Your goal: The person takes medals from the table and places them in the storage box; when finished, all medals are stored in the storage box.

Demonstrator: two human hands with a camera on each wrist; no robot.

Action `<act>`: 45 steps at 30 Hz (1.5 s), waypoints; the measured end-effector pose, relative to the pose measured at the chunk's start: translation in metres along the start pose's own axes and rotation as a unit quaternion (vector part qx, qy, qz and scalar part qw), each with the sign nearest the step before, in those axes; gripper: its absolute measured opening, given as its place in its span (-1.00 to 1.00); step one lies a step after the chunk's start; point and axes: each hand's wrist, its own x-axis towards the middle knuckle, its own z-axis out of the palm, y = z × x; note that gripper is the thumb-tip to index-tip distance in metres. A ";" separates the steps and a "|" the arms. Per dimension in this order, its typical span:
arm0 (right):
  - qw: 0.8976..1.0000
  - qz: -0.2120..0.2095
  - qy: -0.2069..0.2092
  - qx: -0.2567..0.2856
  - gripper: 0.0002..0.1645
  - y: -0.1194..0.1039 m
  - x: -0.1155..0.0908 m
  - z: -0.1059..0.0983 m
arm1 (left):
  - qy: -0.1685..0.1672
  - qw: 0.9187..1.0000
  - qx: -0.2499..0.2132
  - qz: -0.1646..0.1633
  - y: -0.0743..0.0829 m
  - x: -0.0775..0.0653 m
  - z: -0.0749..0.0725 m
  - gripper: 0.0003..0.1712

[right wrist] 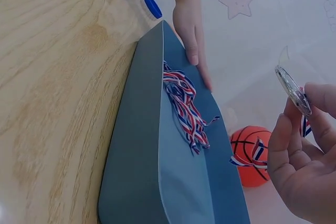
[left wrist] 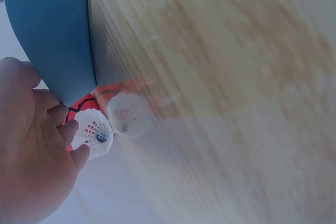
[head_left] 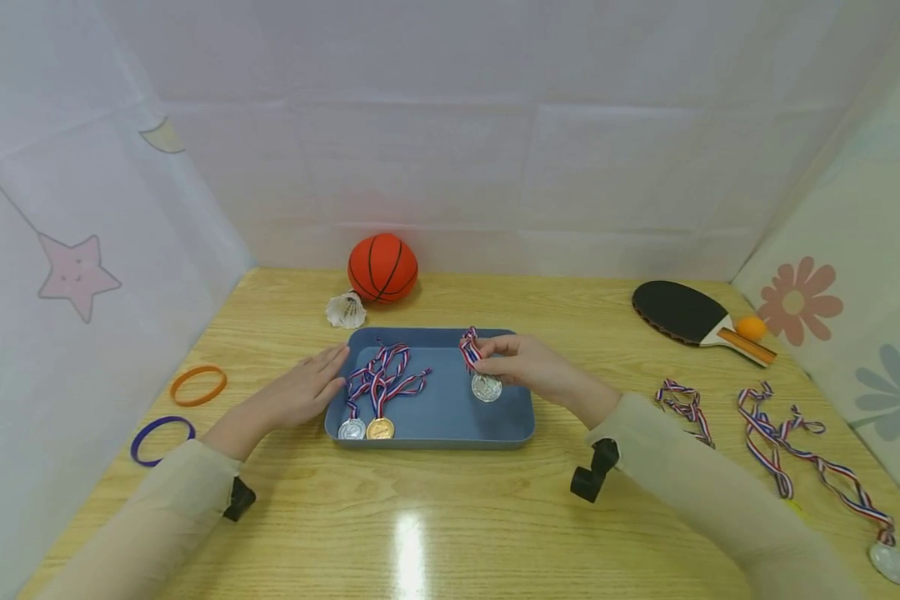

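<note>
over the right half of the blue tray [head_left: 442,412]: silver medal [head_left: 487,388], pinched near its ribbon end by the right hand [head_left: 525,364]. ribbon [head_left: 471,352] points up-left from disc toward far rim; long axis roughly front-to-back. left hand [head_left: 309,389] at tray's left end, fingers loosely extended. tray's left part: 2 medals [head_left: 380,429], 1 silver, 1 gold. behind: 1 basketball [head_left: 383,267], 1 shuttlecock [head_left: 346,311]. left: 2 wristbands [head_left: 198,402]. right: 1 paddle [head_left: 678,311], 1 orange ball [head_left: 751,328], tangled ribbons [head_left: 690,406] partly blocked by right sleeve [head_left: 712,492], 1 loose medal [head_left: 891,563].
</note>
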 end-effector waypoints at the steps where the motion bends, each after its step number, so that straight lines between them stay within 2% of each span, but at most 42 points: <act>1: 1.000 0.001 0.002 -0.006 -0.89 0.000 0.004 0.003 | 0.001 1.000 0.000 0.001 0.000 0.000 0.000 -0.39; 11: 0.998 -0.005 -0.010 -0.067 -0.83 0.006 0.040 0.028 | -0.004 1.000 0.001 -0.002 0.002 0.001 -0.002 -0.38; 19: 0.994 0.025 -0.032 -0.100 -0.82 0.027 0.060 0.047 | -0.003 1.000 0.002 0.001 0.001 0.002 -0.001 -0.39; 25: 0.994 0.044 -0.027 -0.096 -0.85 0.043 0.064 0.056 | -0.005 1.000 0.000 0.002 0.002 0.002 -0.001 -0.38; 35: 0.993 0.033 -0.034 -0.106 -0.84 0.046 0.061 0.066 | -0.006 1.000 0.001 0.000 0.001 0.001 -0.001 -0.38; 45: 0.990 0.033 -0.039 -0.128 -0.91 0.049 0.062 0.080 | -0.007 1.000 -0.003 -0.003 0.001 0.000 -0.001 -0.39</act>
